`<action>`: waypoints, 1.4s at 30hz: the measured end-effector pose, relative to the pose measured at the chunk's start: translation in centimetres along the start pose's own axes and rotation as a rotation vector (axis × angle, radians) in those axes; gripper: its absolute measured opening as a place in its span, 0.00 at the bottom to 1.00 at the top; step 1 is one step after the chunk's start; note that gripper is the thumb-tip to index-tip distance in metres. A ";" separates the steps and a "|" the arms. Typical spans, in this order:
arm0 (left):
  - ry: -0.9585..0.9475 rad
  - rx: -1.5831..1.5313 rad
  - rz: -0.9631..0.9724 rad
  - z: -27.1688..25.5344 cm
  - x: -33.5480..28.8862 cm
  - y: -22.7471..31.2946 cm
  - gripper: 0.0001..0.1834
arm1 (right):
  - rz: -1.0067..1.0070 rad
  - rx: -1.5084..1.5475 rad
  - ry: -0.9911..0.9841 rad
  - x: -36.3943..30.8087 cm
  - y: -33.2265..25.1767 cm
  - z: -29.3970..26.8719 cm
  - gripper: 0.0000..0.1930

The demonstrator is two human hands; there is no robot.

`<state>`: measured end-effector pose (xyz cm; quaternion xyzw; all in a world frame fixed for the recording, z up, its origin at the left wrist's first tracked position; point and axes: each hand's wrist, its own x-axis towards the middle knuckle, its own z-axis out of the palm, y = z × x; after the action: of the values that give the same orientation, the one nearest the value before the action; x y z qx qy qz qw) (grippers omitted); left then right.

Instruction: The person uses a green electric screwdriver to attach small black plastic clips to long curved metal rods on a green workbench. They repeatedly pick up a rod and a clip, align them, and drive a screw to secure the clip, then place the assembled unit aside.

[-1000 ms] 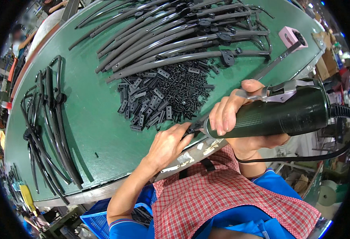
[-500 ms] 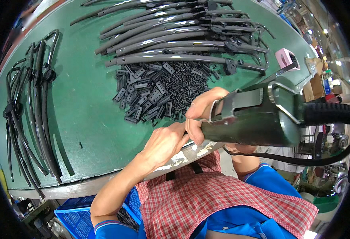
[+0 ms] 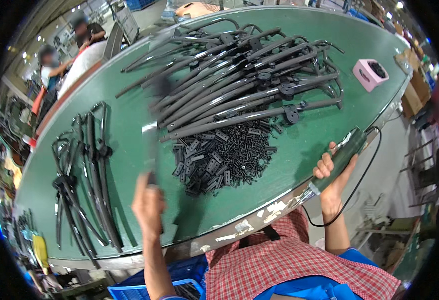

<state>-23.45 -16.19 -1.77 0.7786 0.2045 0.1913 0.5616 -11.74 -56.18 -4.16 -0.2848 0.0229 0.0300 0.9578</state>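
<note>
My left hand (image 3: 148, 204), smeared by motion, is closed around a dark tubular frame (image 3: 152, 150) that stands up over the table, left of the small parts. The tube's outline is blurred. At the table's right front edge, my right hand (image 3: 330, 172) grips a dark green power screwdriver (image 3: 347, 155) with a black cord, its tip end pointing down to the left. Between the hands lies a heap of black slotted plates (image 3: 204, 162), merging on its right into a heap of dark screws (image 3: 249, 157).
Several dark bent tube frames (image 3: 229, 102) with round joints lie stacked behind the heap. Another group of frames (image 3: 95, 165) lies at left. A pink box (image 3: 371, 75) stands at far right. Below the green table's worn edge (image 3: 219, 242) is a blue crate (image 3: 124, 292). People sit beyond, far left.
My hands have parted from the table edge. The left has swung left, now with the tubular frame raised; the right has drawn the screwdriver to the right. The view has shifted too.
</note>
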 end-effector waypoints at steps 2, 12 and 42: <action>0.293 0.011 -0.096 -5.2 2.8 -1.7 0.19 | -0.005 0.120 0.062 0.5 0.0 -1.1 0.33; 0.162 1.328 0.237 -10.3 7.6 -0.4 0.17 | 0.074 0.145 0.066 1.3 0.7 -2.1 0.34; -0.562 0.624 0.602 6.7 -4.1 -0.7 0.18 | 0.168 0.244 -0.444 -2.0 0.6 -1.7 0.47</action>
<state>-23.45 -23.49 -4.73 0.9547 -0.1401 0.0579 0.2560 -13.87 -56.66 -5.80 -0.1506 -0.1608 0.1680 0.9608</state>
